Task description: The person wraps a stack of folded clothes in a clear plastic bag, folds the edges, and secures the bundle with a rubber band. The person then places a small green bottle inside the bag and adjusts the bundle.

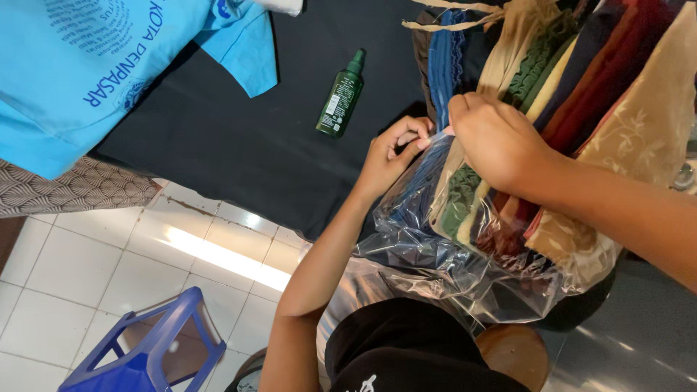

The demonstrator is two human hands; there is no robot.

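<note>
While hands (pixel 465 141) pinch plastic: green bottle (pixel 340 96) nearby.

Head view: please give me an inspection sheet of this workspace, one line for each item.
Surface: black cloth covers the table.
Job's things: clear plastic bag around a stack of folded fabrics in blue, green, cream, red and beige.
Clutter: green spray bottle lying on the cloth; light blue shirt at the upper left.
Hands: left hand pinches the bag's edge; right hand grips the same edge at the stack.
Cables: nothing seen.
Surroundings: white tiled floor; blue plastic stool; patterned brown cloth under the shirt.
</note>
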